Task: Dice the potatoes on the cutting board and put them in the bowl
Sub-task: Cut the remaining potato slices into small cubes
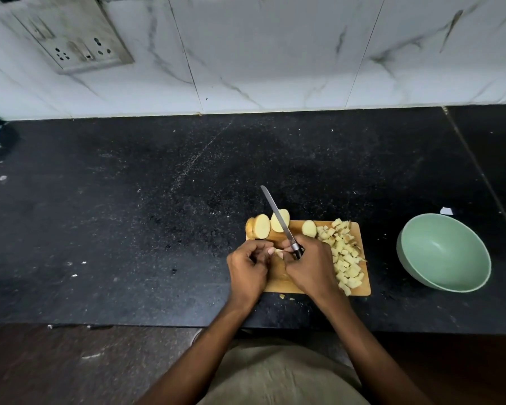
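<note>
Countertop of black speckled stone [129,214] carries everything: pale green round bowl [444,252] off right, wooden cutting board [360,289] beside it with a diced potato pile [343,258] and thick potato slices [268,225] at its far-left end. Right hand [311,268] grips a slim steel knife [278,219]; left hand [247,271] is curled, pinching a small potato bit.

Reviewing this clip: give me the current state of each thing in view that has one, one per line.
Bowl: upright, empty, right of the board.
Diced potato: piled on the board's right side.
Potato slices: uncut, at the board's far edge.
Knife: held, blade pointing away.
Right hand: grips the knife handle.
Left hand: fingers curled, pinching a small potato piece.
Cutting board: flat on the counter.
</note>
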